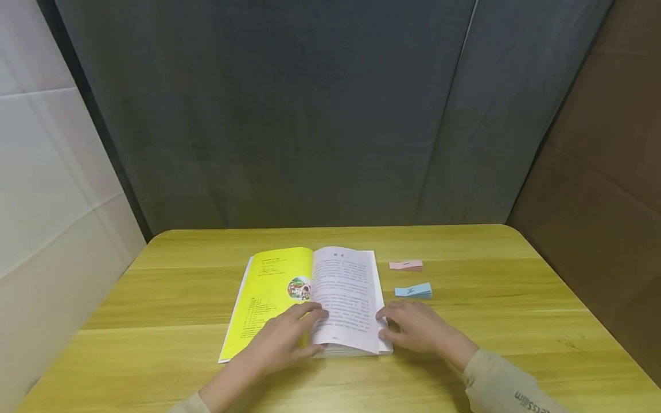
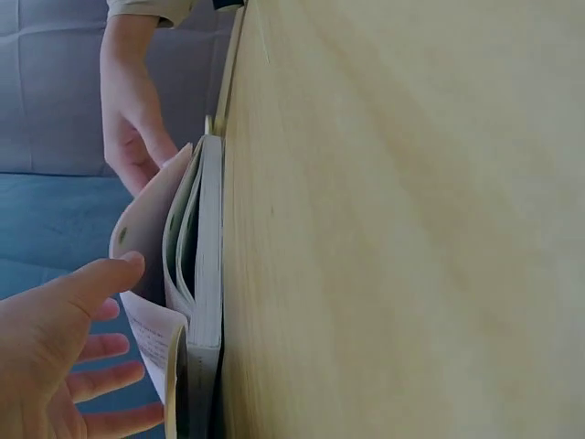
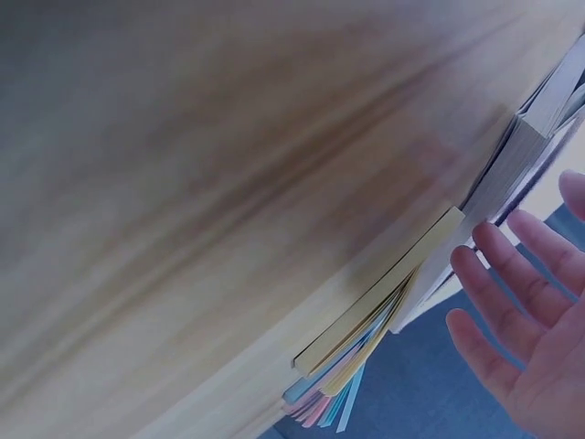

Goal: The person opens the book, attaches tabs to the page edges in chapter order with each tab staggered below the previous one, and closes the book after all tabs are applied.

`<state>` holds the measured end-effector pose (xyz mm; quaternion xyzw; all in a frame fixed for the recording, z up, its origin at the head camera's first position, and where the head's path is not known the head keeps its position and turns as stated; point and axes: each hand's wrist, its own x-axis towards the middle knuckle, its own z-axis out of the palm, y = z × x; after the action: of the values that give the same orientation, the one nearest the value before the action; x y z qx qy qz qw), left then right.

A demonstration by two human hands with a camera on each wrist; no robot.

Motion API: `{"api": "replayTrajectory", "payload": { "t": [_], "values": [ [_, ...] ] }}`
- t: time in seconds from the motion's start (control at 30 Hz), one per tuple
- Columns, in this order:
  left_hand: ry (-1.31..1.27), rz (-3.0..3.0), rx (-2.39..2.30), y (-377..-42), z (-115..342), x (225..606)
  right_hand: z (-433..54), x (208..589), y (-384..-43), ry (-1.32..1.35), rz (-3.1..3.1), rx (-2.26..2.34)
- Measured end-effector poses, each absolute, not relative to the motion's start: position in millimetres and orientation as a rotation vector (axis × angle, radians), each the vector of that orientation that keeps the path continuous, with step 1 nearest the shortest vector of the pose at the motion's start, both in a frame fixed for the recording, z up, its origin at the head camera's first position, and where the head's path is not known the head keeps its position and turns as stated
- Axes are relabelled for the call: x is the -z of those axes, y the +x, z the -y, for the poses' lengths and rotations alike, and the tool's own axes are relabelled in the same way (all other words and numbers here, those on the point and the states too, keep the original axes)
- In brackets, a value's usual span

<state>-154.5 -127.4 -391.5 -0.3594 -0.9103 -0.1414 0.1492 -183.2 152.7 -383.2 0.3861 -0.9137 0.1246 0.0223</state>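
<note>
A thick book (image 1: 343,287) lies spread on the wooden table, with a yellow left page (image 1: 273,275) and a printed white right page. My left hand (image 1: 281,341) is over the lower part near the spine, its fingertips at the white page. In the left wrist view, this hand's fingers (image 2: 110,384) are spread beside the bowed leaves. At the book's right edge is my right hand (image 1: 418,327), thumb and fingertips by the page edge. Its fingers look loosely extended in the right wrist view, without a visible pinch on the leaf.
Right of the book lie a stack of pink paper strips (image 1: 405,265) and, closer to me, a stack of blue paper strips (image 1: 413,291), both marked in dark writing. Behind the wooden table (image 1: 516,321) hangs a dark grey curtain (image 1: 289,115), with a brown panel on the right.
</note>
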Motion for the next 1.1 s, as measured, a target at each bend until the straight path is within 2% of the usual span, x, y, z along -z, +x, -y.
{"api": "replayTrajectory", "payload": {
  "t": [1.1],
  "values": [
    [-0.879, 2.309, 0.488, -143, 162, 373, -154, 387, -183, 1.185, 2.827, -0.405]
  ]
}}
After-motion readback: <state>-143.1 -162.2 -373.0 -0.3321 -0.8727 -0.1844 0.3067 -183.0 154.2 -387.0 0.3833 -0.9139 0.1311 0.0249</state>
